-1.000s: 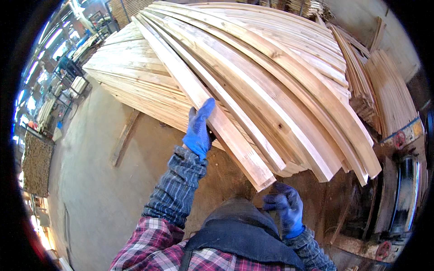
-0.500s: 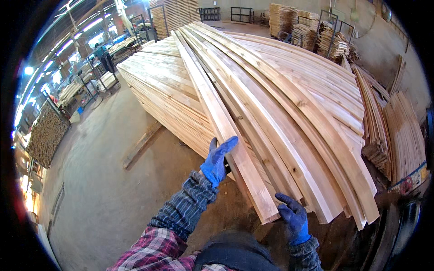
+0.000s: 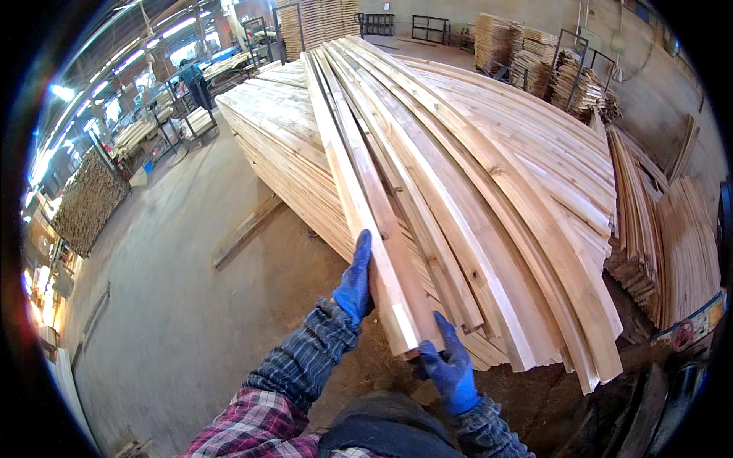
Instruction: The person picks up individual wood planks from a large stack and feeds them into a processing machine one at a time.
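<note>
Long pale wooden boards lie fanned out over a large stack of lumber [image 3: 286,164], their near ends jutting toward me. My left hand [image 3: 355,284], in a blue glove, grips the left edge of the leftmost wooden board [image 3: 379,267]; some of its fingers are hidden at the side and underneath. At that board's near end, my right hand [image 3: 452,372], also blue-gloved, has its thumb by the end and a finger stretched along the right side. A brownish face lies close against the light strip there; whether it is a second board I cannot tell.
More loose boards [image 3: 496,252] spread to the right. A timber beam [image 3: 248,231] lies on the concrete floor at left. Leaning slats [image 3: 687,252] stand at far right, and wood piles [image 3: 500,42] at the back. A person [image 3: 195,82] stands far off at upper left.
The leftmost board's near end has swung left and drawn level with a brownish face beside it. My right hand has moved left onto the end; my left hand has shifted slightly left, thumb no longer on top.
</note>
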A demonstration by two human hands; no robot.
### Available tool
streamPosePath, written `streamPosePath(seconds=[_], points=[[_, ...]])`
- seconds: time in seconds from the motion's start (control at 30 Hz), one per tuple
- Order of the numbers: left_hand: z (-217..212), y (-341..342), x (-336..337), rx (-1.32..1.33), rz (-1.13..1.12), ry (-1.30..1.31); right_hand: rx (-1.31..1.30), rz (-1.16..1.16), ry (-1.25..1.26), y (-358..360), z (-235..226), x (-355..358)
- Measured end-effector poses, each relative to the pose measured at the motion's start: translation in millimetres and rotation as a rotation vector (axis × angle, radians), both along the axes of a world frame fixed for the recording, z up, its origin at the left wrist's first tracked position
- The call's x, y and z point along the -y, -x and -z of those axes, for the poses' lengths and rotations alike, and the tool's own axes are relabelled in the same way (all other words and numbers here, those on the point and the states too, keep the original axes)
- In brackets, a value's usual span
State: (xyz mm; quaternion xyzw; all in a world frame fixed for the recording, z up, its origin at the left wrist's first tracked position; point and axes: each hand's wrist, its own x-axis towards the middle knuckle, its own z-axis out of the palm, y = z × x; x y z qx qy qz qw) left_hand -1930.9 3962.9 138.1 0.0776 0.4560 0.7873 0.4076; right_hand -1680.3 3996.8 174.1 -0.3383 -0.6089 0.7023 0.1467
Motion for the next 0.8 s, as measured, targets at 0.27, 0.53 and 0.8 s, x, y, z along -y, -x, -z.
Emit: streamPosePath(seconds=[0.27,0.53,0.8], points=[[-7.5,-17.3,36.9,0.055,0.031,0.102,-0.271,0.042,0.198,-10.6,8.2,-16.2],[-11.1,-7.8,60.4,0.082,0.070,0.088,-0.403,0.285,0.206,-31.7,77.4,30.3],[4.8,15.5,76.7,-0.125,0.168,0.058,-0.331,0.336,0.643,77.0,24.2,58.0]])
